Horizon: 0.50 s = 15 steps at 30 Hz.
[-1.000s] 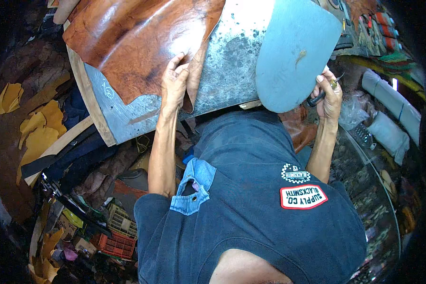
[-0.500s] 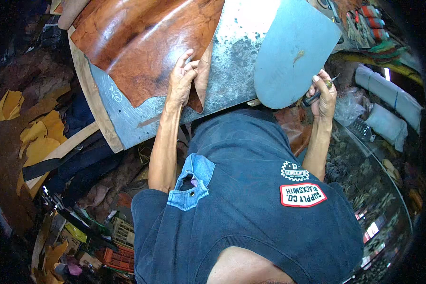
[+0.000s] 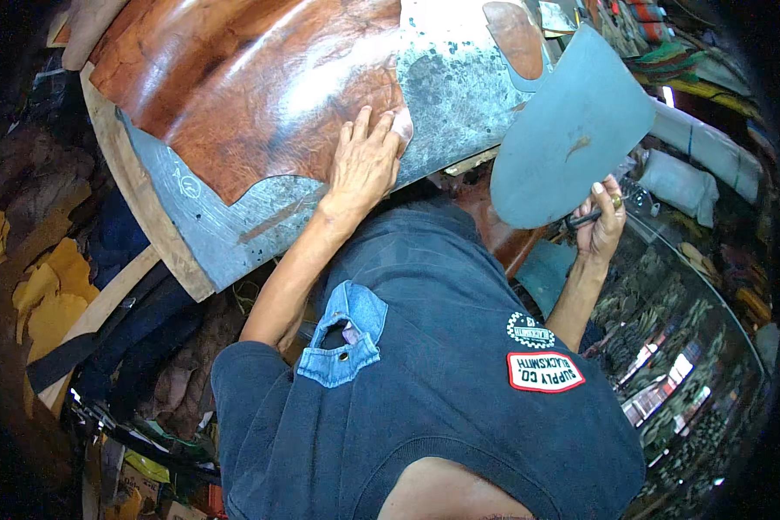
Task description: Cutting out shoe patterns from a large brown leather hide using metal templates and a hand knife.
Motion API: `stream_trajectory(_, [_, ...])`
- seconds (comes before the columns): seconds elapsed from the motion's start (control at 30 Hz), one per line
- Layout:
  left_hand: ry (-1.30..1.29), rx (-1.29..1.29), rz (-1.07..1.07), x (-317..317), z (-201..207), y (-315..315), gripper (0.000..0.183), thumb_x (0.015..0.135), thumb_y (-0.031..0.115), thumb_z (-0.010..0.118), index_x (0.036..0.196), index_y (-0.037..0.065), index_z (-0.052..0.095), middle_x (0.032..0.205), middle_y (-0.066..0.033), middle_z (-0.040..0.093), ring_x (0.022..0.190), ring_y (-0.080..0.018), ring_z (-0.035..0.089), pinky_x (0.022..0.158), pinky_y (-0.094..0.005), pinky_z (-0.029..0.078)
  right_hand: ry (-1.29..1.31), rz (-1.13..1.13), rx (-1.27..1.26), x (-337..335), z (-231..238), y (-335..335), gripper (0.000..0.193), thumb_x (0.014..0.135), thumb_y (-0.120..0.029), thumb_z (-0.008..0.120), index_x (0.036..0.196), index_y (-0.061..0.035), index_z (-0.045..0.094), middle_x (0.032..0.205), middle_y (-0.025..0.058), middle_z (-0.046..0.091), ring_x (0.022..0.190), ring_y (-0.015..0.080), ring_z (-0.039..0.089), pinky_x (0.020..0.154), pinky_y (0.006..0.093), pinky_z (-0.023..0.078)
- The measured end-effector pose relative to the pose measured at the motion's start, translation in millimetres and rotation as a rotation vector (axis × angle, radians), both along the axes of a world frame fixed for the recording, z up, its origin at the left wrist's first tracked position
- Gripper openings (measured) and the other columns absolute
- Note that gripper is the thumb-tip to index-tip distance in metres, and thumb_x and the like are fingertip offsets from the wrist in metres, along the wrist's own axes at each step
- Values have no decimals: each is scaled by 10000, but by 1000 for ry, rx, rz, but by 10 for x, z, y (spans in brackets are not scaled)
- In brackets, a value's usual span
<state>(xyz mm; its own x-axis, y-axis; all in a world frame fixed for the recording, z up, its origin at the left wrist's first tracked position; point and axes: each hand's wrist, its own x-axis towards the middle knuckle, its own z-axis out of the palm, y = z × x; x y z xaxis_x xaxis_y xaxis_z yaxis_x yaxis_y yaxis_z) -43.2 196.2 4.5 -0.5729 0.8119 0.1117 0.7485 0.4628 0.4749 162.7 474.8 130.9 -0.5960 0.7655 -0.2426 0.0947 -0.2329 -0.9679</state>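
Note:
A large glossy brown leather hide (image 3: pixel 234 113) covers much of the grey metal-topped table (image 3: pixel 451 108). My left hand (image 3: pixel 366 165) lies on the hide near its right edge, fingers stretched out. At the right, my right hand (image 3: pixel 605 224) is closed at the lower edge of a grey template (image 3: pixel 568 130), a flat sheet with a rounded end. The same hand holds a slim dark-handled tool (image 3: pixel 583 219); its tip cannot be made out. Part of the template extends past the table's near edge.
A small brown leather piece (image 3: pixel 516 39) lies at the table's far right. The table has a curved wooden edge (image 3: pixel 143 195) at the left. Yellow leather scraps (image 3: pixel 56 286) lie further left. Wrapped rolls (image 3: pixel 680 186) lie at the right beside a dark reflective surface (image 3: pixel 659 321).
The template has moved right and nearer with my right hand, uncovering the small leather piece. My left hand has gone from raised, curled fingers to flat on the hide, whose lifted corner is now down.

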Motion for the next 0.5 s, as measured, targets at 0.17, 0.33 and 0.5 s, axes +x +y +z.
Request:
stream_trajectory(0.17, [-34,20,57,36,-22,102,330,761,150,625,1053,-1,589,1332,-166,514,1272,-434,394,987,-546,347,-68,-40,-9,131,-5,-280,267,868,-63,613,1115,22,562,682,24,553,531,98,507,481,248,447])
stream_trajectory(0.33, [7,15,86,65,-26,113,313,777,160,612,1056,23,580,1337,-141,510,1252,-413,410,965,-505,352,-96,-61,-3,112,-28,-432,283,862,-64,617,1120,36,560,671,32,557,528,97,504,484,248,451])
stream_trajectory(0.5, [-9,14,67,125,13,-171,339,781,188,634,1077,34,573,1358,-146,487,1246,-414,408,995,-517,330,-130,-50,61,13,-25,-486,244,895,-68,593,1127,5,564,673,6,540,531,83,499,485,232,431])
